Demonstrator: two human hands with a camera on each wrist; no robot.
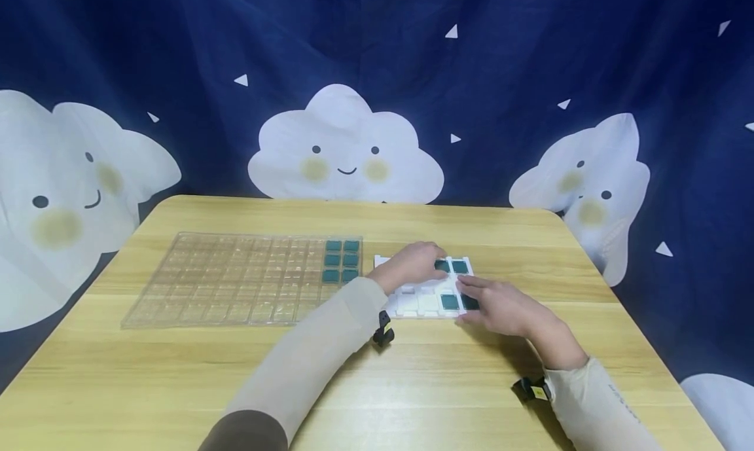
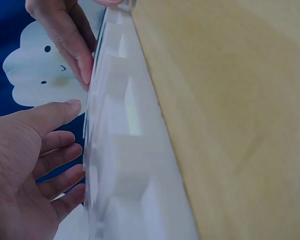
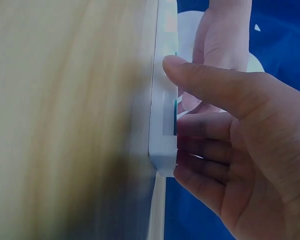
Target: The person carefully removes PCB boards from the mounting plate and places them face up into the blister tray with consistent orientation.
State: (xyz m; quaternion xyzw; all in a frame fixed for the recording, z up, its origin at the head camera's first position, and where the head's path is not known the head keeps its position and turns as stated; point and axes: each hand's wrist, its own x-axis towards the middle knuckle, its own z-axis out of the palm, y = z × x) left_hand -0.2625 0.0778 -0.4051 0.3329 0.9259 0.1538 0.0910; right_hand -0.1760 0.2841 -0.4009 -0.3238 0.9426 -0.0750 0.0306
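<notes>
A white tray [image 1: 406, 305] with square compartments lies right of the table's middle. Dark green square tiles sit in its right-hand columns, among them a back-corner tile [image 1: 460, 266] and a front tile [image 1: 449, 302]. Over the tray's back part reaches my left hand [image 1: 415, 264], its fingertips near a green tile [image 1: 442, 266]. My right hand [image 1: 506, 305] rests on the tray's right side, partly covering another green tile [image 1: 469, 302]. In the right wrist view its thumb [image 3: 190, 75] lies against the tray's side wall, with the fingers over the top face. Neither hand visibly lifts a tile.
Left of the white tray lies a large clear plastic tray [image 1: 224, 274] with many square compartments. Several green tiles [image 1: 350, 260] fill its right end; my left forearm hides its front right corner. The wooden table [image 1: 442, 385] ends at a dark blue cloud-print curtain [image 1: 501, 58].
</notes>
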